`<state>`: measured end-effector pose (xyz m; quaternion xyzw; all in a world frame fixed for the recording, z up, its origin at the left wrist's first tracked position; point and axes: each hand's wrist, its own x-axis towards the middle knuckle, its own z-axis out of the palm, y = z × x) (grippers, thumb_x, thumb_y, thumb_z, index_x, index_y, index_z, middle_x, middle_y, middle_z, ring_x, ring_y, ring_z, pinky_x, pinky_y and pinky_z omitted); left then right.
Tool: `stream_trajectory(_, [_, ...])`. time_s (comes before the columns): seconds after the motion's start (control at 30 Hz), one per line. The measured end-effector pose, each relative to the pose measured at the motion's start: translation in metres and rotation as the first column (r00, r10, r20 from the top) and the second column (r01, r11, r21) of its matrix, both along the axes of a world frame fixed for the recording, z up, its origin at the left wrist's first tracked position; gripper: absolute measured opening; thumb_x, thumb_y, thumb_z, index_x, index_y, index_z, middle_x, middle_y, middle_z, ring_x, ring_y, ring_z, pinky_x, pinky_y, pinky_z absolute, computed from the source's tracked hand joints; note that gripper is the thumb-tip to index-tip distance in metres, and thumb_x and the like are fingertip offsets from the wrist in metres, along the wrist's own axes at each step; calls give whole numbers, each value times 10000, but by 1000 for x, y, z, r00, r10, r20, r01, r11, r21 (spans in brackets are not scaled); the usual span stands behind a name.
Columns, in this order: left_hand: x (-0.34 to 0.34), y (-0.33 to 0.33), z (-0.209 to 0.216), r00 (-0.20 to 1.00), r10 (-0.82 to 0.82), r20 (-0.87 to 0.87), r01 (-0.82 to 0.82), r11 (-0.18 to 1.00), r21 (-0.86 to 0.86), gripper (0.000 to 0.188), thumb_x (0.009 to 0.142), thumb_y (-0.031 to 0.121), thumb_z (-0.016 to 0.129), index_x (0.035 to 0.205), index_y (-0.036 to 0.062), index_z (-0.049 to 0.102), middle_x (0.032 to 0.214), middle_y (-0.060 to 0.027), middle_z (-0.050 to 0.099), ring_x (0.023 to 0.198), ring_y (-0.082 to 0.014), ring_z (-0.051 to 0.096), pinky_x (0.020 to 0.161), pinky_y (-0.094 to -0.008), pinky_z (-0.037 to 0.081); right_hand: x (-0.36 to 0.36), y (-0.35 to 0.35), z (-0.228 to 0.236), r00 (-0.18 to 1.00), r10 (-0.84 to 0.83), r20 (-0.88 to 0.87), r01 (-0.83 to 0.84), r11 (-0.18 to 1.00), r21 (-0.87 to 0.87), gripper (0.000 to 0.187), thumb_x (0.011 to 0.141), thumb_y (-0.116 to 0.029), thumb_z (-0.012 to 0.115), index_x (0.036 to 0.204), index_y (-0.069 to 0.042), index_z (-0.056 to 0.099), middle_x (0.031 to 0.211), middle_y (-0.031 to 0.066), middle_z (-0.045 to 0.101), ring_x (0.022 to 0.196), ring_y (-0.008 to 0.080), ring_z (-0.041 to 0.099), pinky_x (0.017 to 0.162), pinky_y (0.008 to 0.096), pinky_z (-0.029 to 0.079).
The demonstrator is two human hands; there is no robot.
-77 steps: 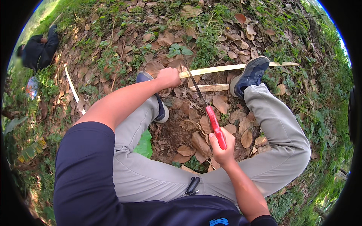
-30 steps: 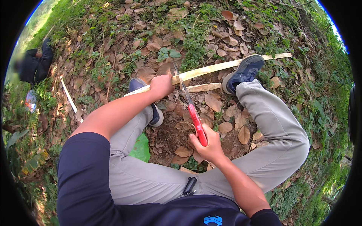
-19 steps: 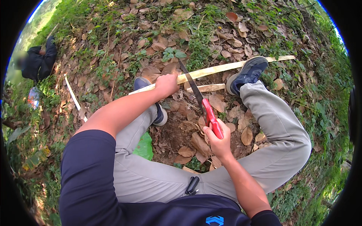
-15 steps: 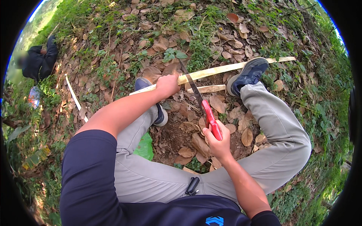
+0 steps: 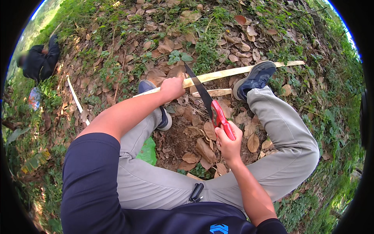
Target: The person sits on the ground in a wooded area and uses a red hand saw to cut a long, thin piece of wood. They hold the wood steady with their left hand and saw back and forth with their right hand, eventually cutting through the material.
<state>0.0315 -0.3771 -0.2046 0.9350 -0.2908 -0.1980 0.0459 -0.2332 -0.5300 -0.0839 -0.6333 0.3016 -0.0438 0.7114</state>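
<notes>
A long pale bamboo strip (image 5: 230, 72) is being pinned to the leafy ground (image 5: 167, 46) up at 12 o'clock, with the left hand (image 5: 171, 88) clenched around it. A saw with a red handle (image 5: 212, 105) is being held in the right hand (image 5: 229, 143), grip wrapped tight on the handle, and its dark blade is being laid across the strip just right of the left hand. A shorter pale offcut (image 5: 214, 93) is lying just under the strip. The right blue shoe (image 5: 255, 78) is being rested against the strip at 1 o'clock; the left blue shoe (image 5: 156, 102) is sitting under the left forearm. Someone in dark clothes (image 5: 39, 62) is crouching way off at 10 o'clock.
</notes>
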Motion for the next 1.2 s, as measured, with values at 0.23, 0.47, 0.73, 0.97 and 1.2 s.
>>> stream_trajectory(0.23, [5, 1, 0, 999, 15, -33, -14, 1000, 13, 330, 785, 249, 653, 1000, 6, 714, 957, -212, 744, 903, -351, 735, 815, -444, 586, 0, 4, 46, 998, -8, -64, 2, 995, -100, 146, 854, -46, 666, 758, -17, 559, 623, -37, 449, 581, 58, 383, 520, 282, 308])
stream_trajectory(0.47, [8, 2, -2, 999, -13, -39, 14, 1000, 25, 353, 834, 310, 656, 1062, 46, 707, 924, -189, 744, 863, -351, 735, 788, -467, 590, -10, -27, 106, 988, 91, -126, -123, 955, -271, 168, 804, -47, 680, 721, -3, 541, 582, -7, 430, 550, 70, 370, 508, 295, 288])
stream_trajectory(0.73, [17, 1, -16, 999, -15, -36, 17, 998, 55, 349, 828, 315, 639, 1031, 43, 718, 925, -195, 745, 863, -366, 734, 779, -485, 592, -7, -20, 79, 993, 78, -93, -97, 971, -219, 143, 835, -40, 673, 760, -8, 556, 628, -40, 455, 578, 49, 381, 520, 269, 301])
stream_trajectory(0.97, [13, -2, -4, 999, 15, -51, -13, 999, 50, 333, 832, 294, 624, 1027, 39, 712, 954, -203, 743, 878, -374, 732, 789, -487, 590, -6, 5, 22, 974, 218, -57, -226, 946, -234, 172, 886, -65, 684, 821, -44, 526, 683, -37, 439, 628, 63, 391, 570, 268, 350])
stream_trajectory(1.2, [13, -4, 3, 998, 31, -56, -25, 995, 94, 358, 821, 287, 650, 1074, 43, 717, 1002, -188, 747, 923, -336, 738, 814, -444, 595, -4, 9, 11, 988, 138, -65, -145, 983, -117, 203, 881, -94, 699, 815, -48, 513, 679, -16, 460, 622, 79, 398, 571, 276, 351])
